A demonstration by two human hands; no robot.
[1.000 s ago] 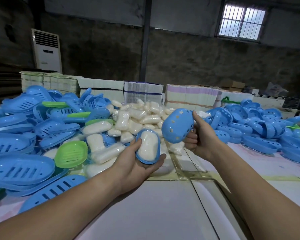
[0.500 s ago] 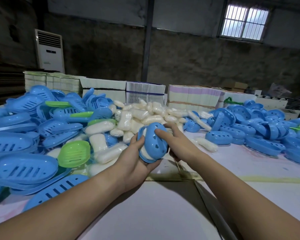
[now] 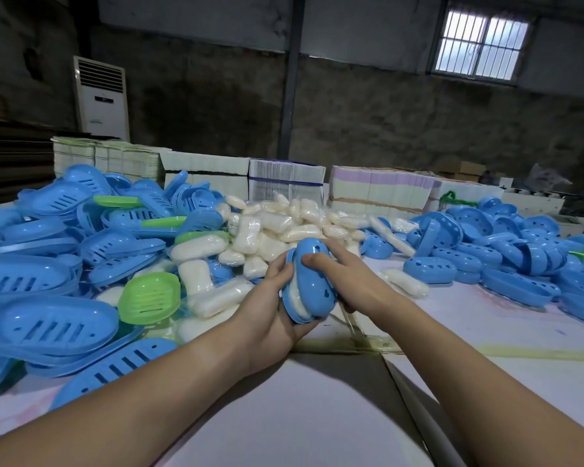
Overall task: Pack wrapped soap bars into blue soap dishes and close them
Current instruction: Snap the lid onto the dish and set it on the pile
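Above the counter (image 3: 317, 416), the left hand (image 3: 267, 308) cups a blue soap dish (image 3: 312, 281) with a wrapped bar inside; the right hand (image 3: 348, 281) presses its lid, not fully closed. Piles of wrapped soap bars (image 3: 270, 227) and empty dishes (image 3: 48, 251) remain unpacked.

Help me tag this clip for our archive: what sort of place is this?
Probably a small packing workshop or warehouse. Heaps of blue soap dishes and wrapped soap bars cover the table, stacked cartons line its far edge, and the walls are bare concrete.
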